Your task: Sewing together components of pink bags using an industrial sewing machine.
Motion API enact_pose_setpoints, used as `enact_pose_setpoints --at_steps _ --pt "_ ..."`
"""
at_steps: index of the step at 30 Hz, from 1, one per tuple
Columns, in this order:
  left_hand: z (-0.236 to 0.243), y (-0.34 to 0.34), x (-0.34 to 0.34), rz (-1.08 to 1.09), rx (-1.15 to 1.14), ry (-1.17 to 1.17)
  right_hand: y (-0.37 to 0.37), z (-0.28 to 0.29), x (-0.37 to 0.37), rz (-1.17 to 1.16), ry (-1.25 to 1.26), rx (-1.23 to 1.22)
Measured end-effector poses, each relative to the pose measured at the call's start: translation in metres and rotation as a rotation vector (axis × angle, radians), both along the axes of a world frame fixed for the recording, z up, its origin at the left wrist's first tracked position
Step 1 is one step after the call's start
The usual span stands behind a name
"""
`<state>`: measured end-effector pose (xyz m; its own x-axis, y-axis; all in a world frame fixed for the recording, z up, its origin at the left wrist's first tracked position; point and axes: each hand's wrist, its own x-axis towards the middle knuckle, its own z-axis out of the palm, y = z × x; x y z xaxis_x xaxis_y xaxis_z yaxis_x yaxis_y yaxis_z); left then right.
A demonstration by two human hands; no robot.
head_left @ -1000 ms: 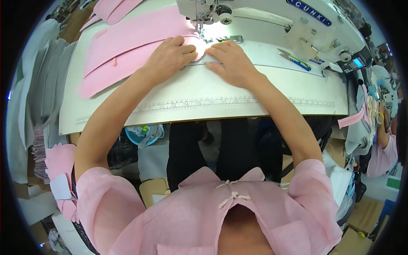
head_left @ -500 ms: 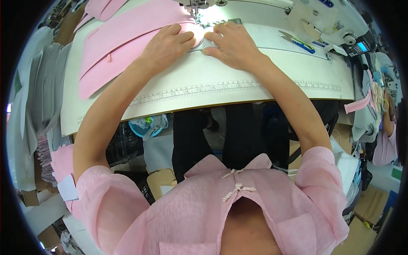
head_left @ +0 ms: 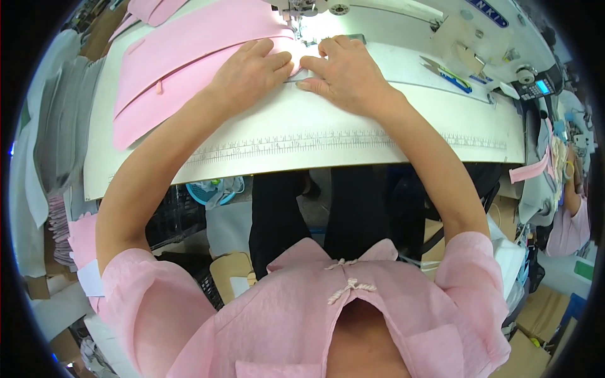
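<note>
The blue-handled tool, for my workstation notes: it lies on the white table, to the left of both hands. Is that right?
Not quite: the side is wrong. The head view shows the blue-handled tool on the white table, to the right of both the left hand and right hand.

A head-worn fisheye looks down from close above the worktable (head_left: 283, 120), the view's rim hard to read.

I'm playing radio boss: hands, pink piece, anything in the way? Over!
Left hand on pink piece, right hand beside its edge. Piece spread flat, right end near sewing machine head. Snips right of both hands, not in the way.
</note>
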<state>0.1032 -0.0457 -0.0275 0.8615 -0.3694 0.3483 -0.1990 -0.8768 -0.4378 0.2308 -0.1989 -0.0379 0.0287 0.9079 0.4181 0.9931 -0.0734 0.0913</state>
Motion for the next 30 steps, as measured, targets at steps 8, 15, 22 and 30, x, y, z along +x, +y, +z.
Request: enact_pose_setpoints --at_steps 8,15,22,30 --pt "-0.008 0.008 0.016 0.096 -0.053 -0.044 0.016 -0.01 0.001 -0.09 0.04 0.13" --pt "-0.017 -0.005 0.029 0.202 -0.061 -0.097 0.012 -0.02 0.015 -0.024 0.162 0.284" --pt "-0.017 -0.021 0.034 0.372 -0.044 -0.11 0.011 -0.019 0.016 0.056 0.229 0.299" --pt "-0.01 -0.025 0.033 0.491 -0.082 -0.008 0.014 -0.016 0.016 0.085 0.055 0.306"
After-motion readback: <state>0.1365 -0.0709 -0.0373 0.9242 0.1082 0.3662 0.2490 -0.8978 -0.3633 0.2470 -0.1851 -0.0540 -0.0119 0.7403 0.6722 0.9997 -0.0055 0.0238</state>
